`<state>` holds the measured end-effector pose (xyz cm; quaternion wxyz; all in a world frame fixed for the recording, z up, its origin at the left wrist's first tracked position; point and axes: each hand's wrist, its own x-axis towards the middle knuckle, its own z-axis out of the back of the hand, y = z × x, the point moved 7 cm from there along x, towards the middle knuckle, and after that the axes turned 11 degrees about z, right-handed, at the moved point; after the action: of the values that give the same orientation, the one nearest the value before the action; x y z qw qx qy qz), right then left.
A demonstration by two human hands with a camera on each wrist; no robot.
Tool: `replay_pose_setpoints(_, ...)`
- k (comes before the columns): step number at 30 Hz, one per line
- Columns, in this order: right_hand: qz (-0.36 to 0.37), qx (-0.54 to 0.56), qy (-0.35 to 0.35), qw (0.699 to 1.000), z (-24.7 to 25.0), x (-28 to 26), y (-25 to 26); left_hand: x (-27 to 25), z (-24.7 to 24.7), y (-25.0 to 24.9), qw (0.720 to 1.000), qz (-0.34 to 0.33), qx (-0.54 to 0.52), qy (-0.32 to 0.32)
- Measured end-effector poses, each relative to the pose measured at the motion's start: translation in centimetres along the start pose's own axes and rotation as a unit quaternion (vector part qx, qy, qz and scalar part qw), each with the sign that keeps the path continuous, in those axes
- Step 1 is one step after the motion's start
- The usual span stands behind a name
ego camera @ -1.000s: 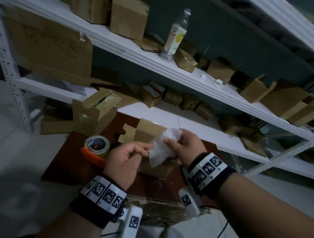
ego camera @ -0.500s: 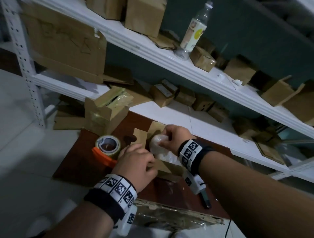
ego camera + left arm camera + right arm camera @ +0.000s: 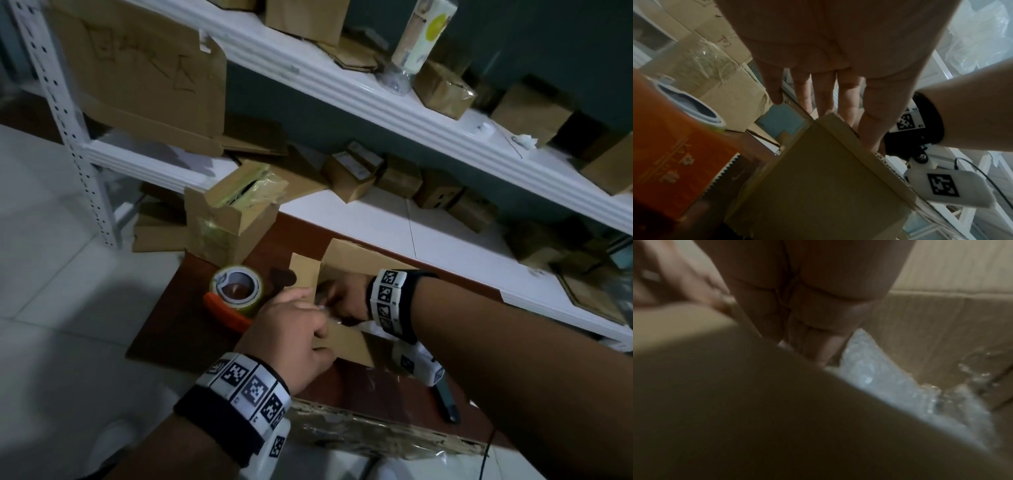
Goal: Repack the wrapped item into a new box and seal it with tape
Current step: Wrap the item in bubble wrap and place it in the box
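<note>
The wrapped item (image 3: 890, 386), a bundle of pale bubble wrap, lies inside the new box (image 3: 346, 339), slanting down along the far inner wall from just under my fingertips toward the box floor. My right hand (image 3: 346, 296) is down in the opening, fingers (image 3: 813, 340) pointing at the upper end of the wrap. The near wall of the box hides their tips, so I cannot tell whether I am pinching the wrap or only pressing it.

My left hand (image 3: 294, 337) steadies the box from the near side: in the left wrist view its fingers (image 3: 869, 113) lie straight over the top edge of the near wall, holding nothing.

The item sits below and beyond my right hand, its long axis running down and away from it into the box. So I judge that the right hand, the nearer one, should seat it flat before the flaps (image 3: 303, 274) close, while the left keeps the box from sliding.

The box stands toward the back edge of the brown table (image 3: 191, 329). The tape roll (image 3: 236, 284) in its orange dispenser (image 3: 222, 310) lies just to the left of the box. Beyond it, at the table's far left corner, stands an opened, tape-covered box (image 3: 226, 226). White shelving (image 3: 342, 92) with many small cartons rises behind.
</note>
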<state>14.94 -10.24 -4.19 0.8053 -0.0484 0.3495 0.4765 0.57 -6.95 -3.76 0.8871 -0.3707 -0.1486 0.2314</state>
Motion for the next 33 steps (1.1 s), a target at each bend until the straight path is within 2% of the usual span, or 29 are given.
replay_pose_setpoints(3, -0.015, 0.143, -0.077, 0.987, 2.0, -0.9, -0.6, 0.1, 0.1, -0.1, 1.0, 0.006, -0.001, -0.005)
replay_pose_setpoints(5, -0.003, 0.159, -0.125, 0.979, 3.9, -1.8, -0.6, 0.2, 0.1, -0.4, 1.0, 0.01, 0.011, -0.002)
replay_pose_setpoints(7, 0.008, 0.163, -0.139, 0.977, 4.7, -2.6, -0.2, 0.3, 0.0, -0.4, 1.0, 0.019, 0.022, 0.007)
replay_pose_setpoints(9, 0.003, 0.201, -0.116, 0.973, 4.4, -2.7, 0.4, 0.3, -0.1, -0.4, 0.999, 0.027, 0.033, 0.016)
replay_pose_setpoints(12, -0.029, 0.271, -0.007, 0.962, 1.8, -2.3, 1.7, 0.3, -0.2, -0.3, 0.998, 0.037, 0.042, 0.024)
replay_pose_setpoints(14, -0.058, 0.206, 0.052, 0.975, 0.5, -1.8, 1.7, 0.2, -0.2, -0.2, 0.998, 0.042, 0.043, 0.03)
replay_pose_setpoints(15, -0.055, 0.177, 0.031, 0.982, 0.5, -1.4, 1.8, 0.2, -0.2, -0.1, 0.998, 0.042, 0.042, 0.031)
replay_pose_setpoints(17, -0.091, 0.217, -0.024, 0.972, 0.9, -1.3, 1.5, 0.2, -0.3, 0.0, 0.998, 0.04, 0.039, 0.031)
replay_pose_setpoints(18, -0.068, 0.181, -0.011, 0.981, 0.9, -1.0, 1.9, 0.3, -0.4, 0.2, 0.998, 0.04, 0.038, 0.031)
replay_pose_setpoints(20, -0.066, 0.222, 0.008, 0.973, 0.4, -1.2, 2.0, 0.3, -0.6, 0.5, 0.997, 0.047, 0.042, 0.034)
replay_pose_setpoints(21, -0.085, 0.278, -0.001, 0.957, 0.5, -1.5, 2.0, 0.3, -0.5, 0.5, 0.997, 0.049, 0.047, 0.032)
replay_pose_setpoints(22, -0.065, 0.288, -0.003, 0.955, 0.9, -1.9, 2.2, 0.4, -0.4, 0.5, 0.997, 0.046, 0.056, 0.028)
replay_pose_setpoints(26, -0.003, 0.37, -0.128, 0.92, 4.0, -5.0, 1.0, 0.3, -0.1, -0.5, 0.997, 0.019, 0.075, 0.014)
replay_pose_setpoints(30, 0.066, 0.467, -0.292, 0.832, 6.0, -10.1, -0.6, -0.2, -0.1, -1.3, 0.998, 0.011, 0.056, -0.015)
replay_pose_setpoints(33, 0.068, 0.501, -0.371, 0.779, 5.0, -13.9, -2.9, -0.6, -0.7, -1.4, 0.999, 0.013, 0.035, -0.035)
